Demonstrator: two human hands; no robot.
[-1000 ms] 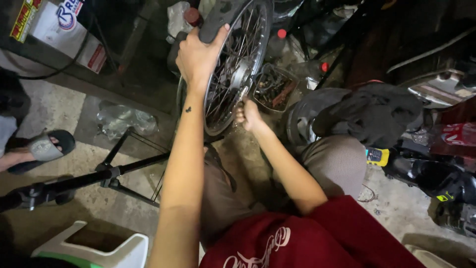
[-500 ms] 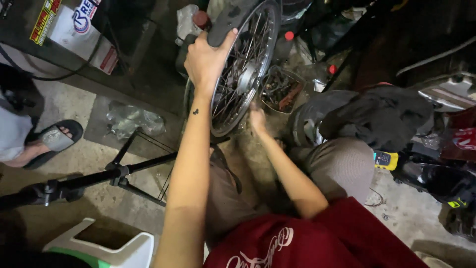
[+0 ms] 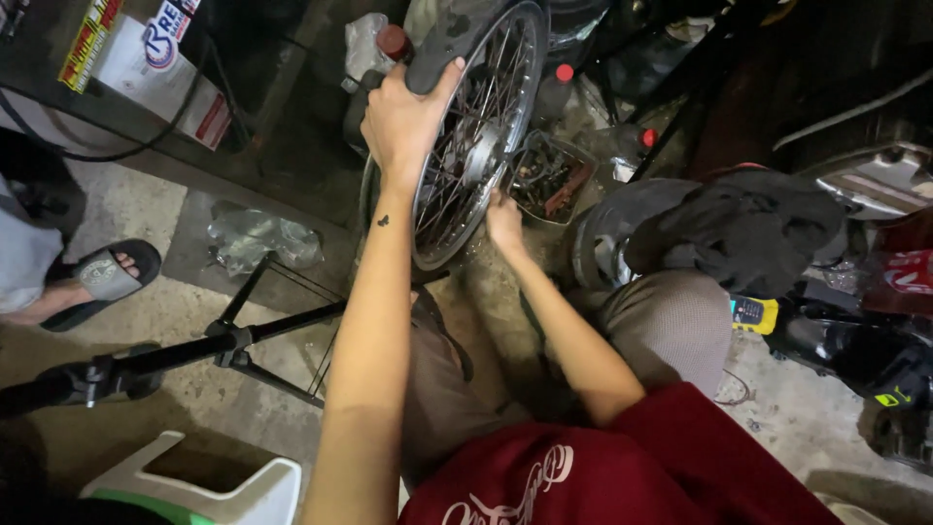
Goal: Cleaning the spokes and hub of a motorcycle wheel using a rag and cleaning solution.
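A spoked wheel (image 3: 491,87) with a silver rim stands upright on the concrete floor in front of me, between my knees. My left hand (image 3: 403,117) grips the top of its rim, fingers curled over the edge. My right hand (image 3: 503,222) reaches in low at the spokes near the silver hub (image 3: 478,157); its fingers are bunched against the wheel and I cannot see whether they hold anything. I sit with a red shirt and grey trousers in view.
A black tripod (image 3: 228,340) lies across the floor at left. Another person's sandalled foot (image 3: 102,277) is at far left. A tray of rusty parts (image 3: 549,175) sits behind the wheel, a dark cloth on a tyre (image 3: 748,228) at right, a white stool (image 3: 194,481) below.
The view has shifted slightly; both hands stay on the wheel, the right hand sitting a little lower along the spokes than before.
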